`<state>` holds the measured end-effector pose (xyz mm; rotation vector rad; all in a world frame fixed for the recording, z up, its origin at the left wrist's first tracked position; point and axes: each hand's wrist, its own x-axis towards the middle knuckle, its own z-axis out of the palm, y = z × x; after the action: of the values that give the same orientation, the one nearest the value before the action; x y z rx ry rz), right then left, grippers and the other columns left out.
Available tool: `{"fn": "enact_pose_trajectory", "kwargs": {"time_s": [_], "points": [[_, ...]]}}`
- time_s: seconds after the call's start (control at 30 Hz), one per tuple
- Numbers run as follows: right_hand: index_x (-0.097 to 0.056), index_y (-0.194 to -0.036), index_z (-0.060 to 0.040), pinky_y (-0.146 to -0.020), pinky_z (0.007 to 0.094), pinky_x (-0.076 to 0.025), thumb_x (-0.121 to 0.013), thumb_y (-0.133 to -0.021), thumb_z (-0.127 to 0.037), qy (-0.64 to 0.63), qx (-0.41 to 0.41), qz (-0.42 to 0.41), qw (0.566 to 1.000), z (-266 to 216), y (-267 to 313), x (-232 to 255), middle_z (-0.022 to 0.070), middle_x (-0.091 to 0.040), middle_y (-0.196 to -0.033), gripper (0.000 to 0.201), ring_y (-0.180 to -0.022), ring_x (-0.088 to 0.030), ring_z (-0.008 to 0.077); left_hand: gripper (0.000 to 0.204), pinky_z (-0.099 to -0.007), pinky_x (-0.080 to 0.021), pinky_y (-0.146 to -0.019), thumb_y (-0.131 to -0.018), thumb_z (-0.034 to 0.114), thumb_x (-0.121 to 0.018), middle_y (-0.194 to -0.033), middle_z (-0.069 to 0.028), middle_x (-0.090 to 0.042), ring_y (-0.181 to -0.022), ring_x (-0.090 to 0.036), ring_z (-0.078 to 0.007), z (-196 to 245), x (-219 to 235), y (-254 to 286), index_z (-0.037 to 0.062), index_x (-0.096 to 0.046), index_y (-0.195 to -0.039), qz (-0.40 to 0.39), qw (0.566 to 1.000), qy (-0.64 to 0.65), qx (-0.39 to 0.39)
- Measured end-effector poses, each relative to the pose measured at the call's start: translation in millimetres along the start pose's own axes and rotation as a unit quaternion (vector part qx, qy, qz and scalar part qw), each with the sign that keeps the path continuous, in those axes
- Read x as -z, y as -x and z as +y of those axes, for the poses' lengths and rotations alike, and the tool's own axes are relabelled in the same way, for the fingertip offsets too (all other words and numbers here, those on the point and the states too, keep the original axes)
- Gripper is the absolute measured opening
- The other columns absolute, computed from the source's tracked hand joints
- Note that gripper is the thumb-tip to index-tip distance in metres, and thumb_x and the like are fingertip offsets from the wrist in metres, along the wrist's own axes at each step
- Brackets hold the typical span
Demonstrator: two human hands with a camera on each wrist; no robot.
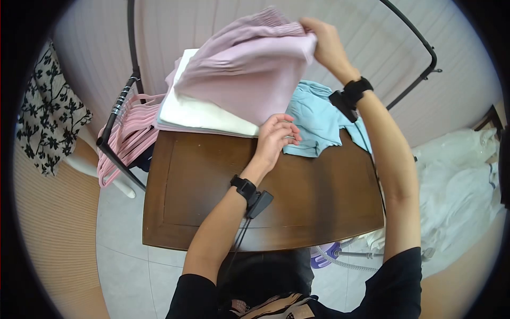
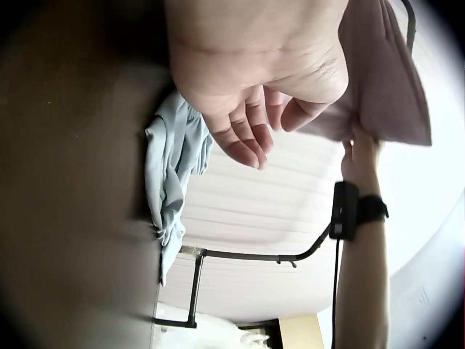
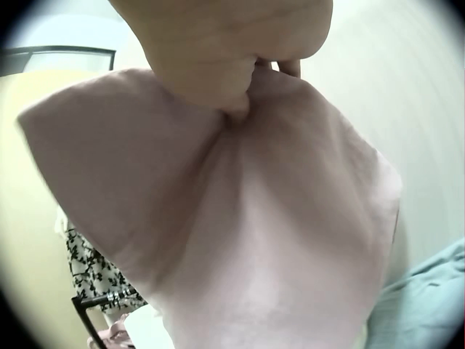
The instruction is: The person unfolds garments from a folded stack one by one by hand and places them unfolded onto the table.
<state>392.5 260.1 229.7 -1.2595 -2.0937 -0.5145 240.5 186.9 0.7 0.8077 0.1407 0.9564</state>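
Right hand [image 1: 324,40] pinches the top edge of a pink garment [image 1: 249,69] and holds it lifted above the far end of the brown table [image 1: 212,202], the cloth hanging down over a white folded piece [image 1: 196,114] on that end. Left hand [image 1: 273,138], fingers loosely curled and holding nothing, hovers at the garment's lower edge, just beside a blue garment [image 1: 316,119] lying on the table's far right part. Pink hangers [image 1: 125,141] hang on a rack left of the table; white cloth [image 1: 457,181] is heaped to its right.
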Motion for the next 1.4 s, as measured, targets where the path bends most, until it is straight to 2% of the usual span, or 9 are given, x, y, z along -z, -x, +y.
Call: {"fn": "enact_pose_trajectory", "kwargs": {"time_s": [0.23,0.5,0.57,0.97,1.03,1.1,1.23,1.3,1.4], "points": [[-0.06,-0.093,0.0,-0.098,0.0311,-0.048,-0.05,-0.077,0.014,-0.005,-0.062,0.245,0.968,124,70,108,0.0107,-0.069,-0.12,0.023,-0.111,-0.062,0.0224,0.032,-0.0397,-0.052,-0.089,-0.094,0.011,-0.055,-0.108,-0.016,-0.061,-0.1,-0.063,-0.0279,-2,4,0,0.0018,-0.051,-0.124,-0.003,0.995,0.061,0.083],[-0.044,-0.076,-0.0028,-0.089,0.0288,-0.045,-0.053,-0.078,0.005,-0.019,-0.174,0.013,0.985,184,225,116,0.0074,-0.066,-0.094,0.012,-0.094,-0.057,0.0157,0.028,-0.0402,-0.054,-0.09,-0.095,0.008,-0.056,-0.105,-0.0152,-0.061,-0.102,-0.064,-0.0277,-14,14,-5,0.0004,-0.05,-0.121,0.062,0.99,0.007,0.127],[-0.048,-0.077,-0.0019,-0.087,0.0271,-0.046,-0.051,-0.08,0.005,-0.095,-0.238,0.071,0.964,180,242,93,0.0066,-0.066,-0.091,0.009,-0.091,-0.057,0.0147,0.026,-0.0402,-0.056,-0.089,-0.095,0.006,-0.055,-0.104,-0.0152,-0.061,-0.1,-0.065,-0.0273,-16,14,-6,0.0001,-0.05,-0.119,0.078,0.988,0.004,0.132],[-0.058,-0.083,0.0005,-0.086,0.0253,-0.046,-0.055,-0.087,-0.002,0.008,-0.153,0.25,0.956,166,59,140,0.0046,-0.069,-0.096,0.005,-0.093,-0.057,0.0113,0.024,-0.0399,-0.056,-0.09,-0.094,0.006,-0.055,-0.104,-0.0153,-0.062,-0.099,-0.065,-0.0267,-14,14,-6,0.0003,-0.052,-0.118,0.078,0.988,0.006,0.136],[-0.068,-0.11,-0.0044,-0.106,0.0362,-0.043,-0.059,-0.103,-0.029,-0.323,-0.188,0.233,0.898,146,49,135,0.0099,-0.065,-0.129,0.027,-0.111,-0.061,0.0255,0.024,-0.0397,-0.056,-0.09,-0.094,0.006,-0.054,-0.104,-0.0154,-0.062,-0.099,-0.064,-0.0266,-15,15,-6,0.0004,-0.052,-0.118,0.075,0.988,0.007,0.135],[-0.066,-0.108,0.0017,-0.082,0.0337,-0.055,-0.057,-0.1,-0.008,-0.246,-0.147,0.248,0.925,178,75,131,0.009,-0.07,-0.112,0.016,-0.093,-0.067,0.0195,0.024,-0.0396,-0.055,-0.09,-0.094,0.006,-0.054,-0.105,-0.0155,-0.062,-0.099,-0.064,-0.0265,-15,15,-5,0.0005,-0.052,-0.118,0.079,0.988,0.014,0.131],[-0.067,-0.099,0.0064,-0.091,0.036,-0.049,-0.053,-0.093,-0.009,0.005,-0.125,0.002,0.992,196,179,129,0.0199,-0.069,-0.117,0.022,-0.101,-0.065,0.0294,0.028,-0.0396,-0.056,-0.09,-0.095,0.006,-0.054,-0.107,-0.0164,-0.062,-0.1,-0.064,-0.0269,-15,17,-5,-0.0007,-0.051,-0.122,0.077,0.989,0.029,0.126],[-0.072,-0.095,-0.0002,-0.103,0.0426,-0.043,-0.056,-0.085,-0.004,0.246,-0.183,-0.332,0.892,213,247,131,0.0217,-0.065,-0.124,0.019,-0.123,-0.055,0.0389,0.031,-0.0402,-0.056,-0.091,-0.095,0.006,-0.054,-0.109,-0.0173,-0.062,-0.102,-0.064,-0.0274,-19,16,-5,-0.0015,-0.049,-0.125,0.068,0.989,0.027,0.127],[-0.072,-0.089,-0.0025,-0.099,0.0412,-0.047,-0.059,-0.081,-0.003,0.178,-0.197,-0.381,0.885,227,308,133,0.0227,-0.065,-0.123,0.016,-0.115,-0.061,0.0386,0.04,-0.0424,-0.055,-0.095,-0.096,0.004,-0.053,-0.119,-0.0209,-0.059,-0.109,-0.064,-0.0303,-18,8,-5,-0.0037,-0.045,-0.134,0.09,0.987,-0.008,0.13]]}}
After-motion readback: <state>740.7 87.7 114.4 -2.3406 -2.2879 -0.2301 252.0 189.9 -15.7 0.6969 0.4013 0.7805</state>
